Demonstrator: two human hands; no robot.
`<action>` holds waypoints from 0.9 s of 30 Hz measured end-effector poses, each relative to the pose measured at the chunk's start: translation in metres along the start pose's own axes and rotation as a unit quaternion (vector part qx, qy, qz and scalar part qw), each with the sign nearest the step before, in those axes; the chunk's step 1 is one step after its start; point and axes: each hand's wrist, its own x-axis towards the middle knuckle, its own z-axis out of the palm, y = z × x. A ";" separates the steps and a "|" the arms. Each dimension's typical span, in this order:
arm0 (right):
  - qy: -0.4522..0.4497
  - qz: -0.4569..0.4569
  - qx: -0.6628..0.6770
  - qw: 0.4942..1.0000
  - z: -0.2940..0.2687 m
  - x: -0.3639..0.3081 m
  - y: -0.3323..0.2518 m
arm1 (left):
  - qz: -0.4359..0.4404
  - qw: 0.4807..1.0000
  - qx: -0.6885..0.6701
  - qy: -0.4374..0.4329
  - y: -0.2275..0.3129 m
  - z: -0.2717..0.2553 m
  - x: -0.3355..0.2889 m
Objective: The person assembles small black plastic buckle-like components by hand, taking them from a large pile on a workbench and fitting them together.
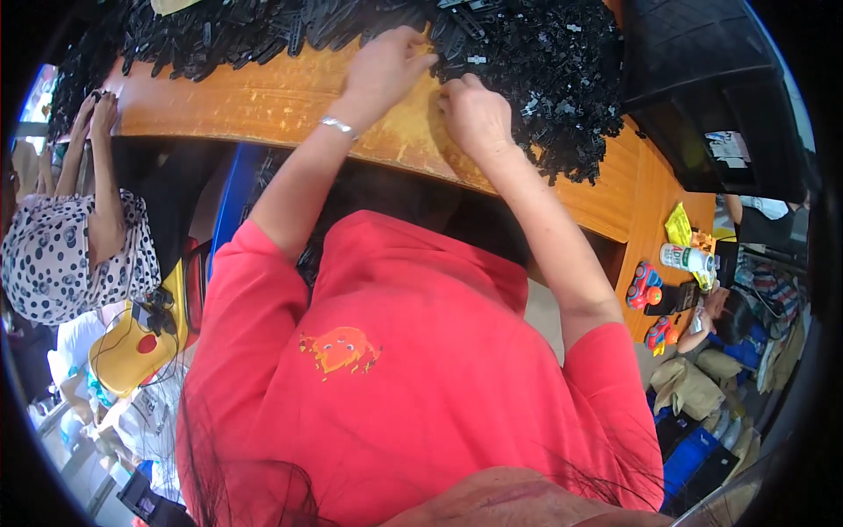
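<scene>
My left hand point(386, 68), a silvery bracelet at its wrist, is over the table's near part, below a heap of long, slender black plastic pieces point(263, 33). Its thumb and forefinger come together at the edge of the heap; anything between them is too small to make out. Just to the right, my right hand point(479, 116) has its fingers curled in beside a pile of smaller black pieces point(553, 83), some with shiny bits. What its fingertips hold, if anything, is hidden. The two hands are close together but apart.
The worn wooden table point(263, 97) runs across in front of me. A big black crate point(711, 97) stands at the right, with a white bottle point(685, 257) and toy vehicles point(644, 285) nearer. On the left, a person in a spotted top point(79, 255) works at the same table.
</scene>
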 end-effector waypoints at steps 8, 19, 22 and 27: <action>-0.055 -0.028 -0.015 0.998 -0.009 -0.005 -0.006 | -0.092 0.993 -0.071 -0.002 0.013 0.041 0.031; -0.101 -0.030 -0.004 0.994 -0.020 -0.007 -0.022 | -0.154 0.942 -0.298 -0.006 -0.046 0.051 0.011; -0.071 -0.035 0.012 0.997 -0.018 -0.010 -0.020 | -0.121 0.973 -0.195 0.002 -0.038 0.018 -0.013; 0.019 -0.028 0.126 0.991 -0.013 -0.008 -0.014 | -0.042 0.999 -0.022 0.019 -0.026 -0.021 -0.054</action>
